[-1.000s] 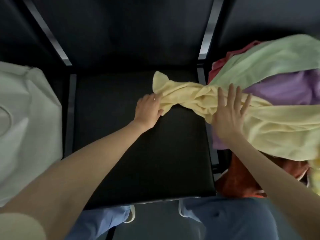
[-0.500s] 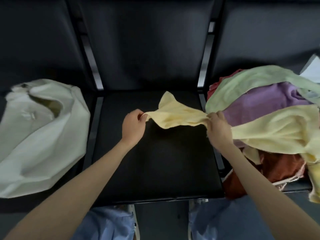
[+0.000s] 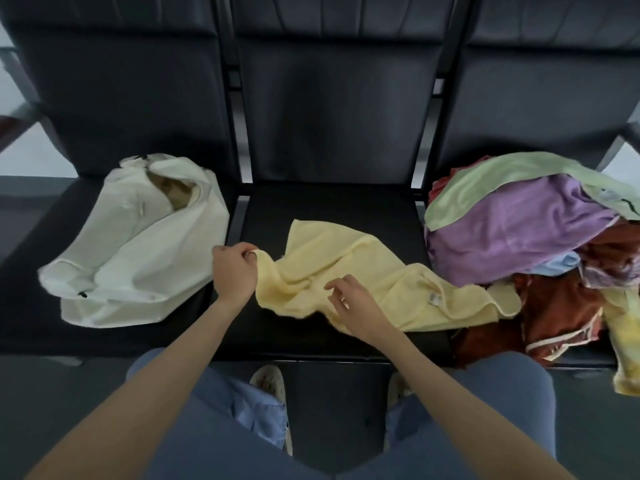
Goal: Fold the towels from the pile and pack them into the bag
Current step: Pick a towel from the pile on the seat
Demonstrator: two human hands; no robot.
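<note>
Yellow towel [image 3: 360,271] now pulled off the pile [image 3: 526,237] onto the middle seat [image 3: 332,209], rumpled; left hand [image 3: 233,271] pinching its left corner; right hand [image 3: 356,301] above it, fingers loosely curled; white bag [image 3: 138,244] on left seat

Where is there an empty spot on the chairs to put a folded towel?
The back of the middle seat is bare, between the yellow towel and the backrest. A bare strip runs along its front edge too. The left seat is mostly filled by the white bag. The right seat is crowded with the towel pile.
</note>
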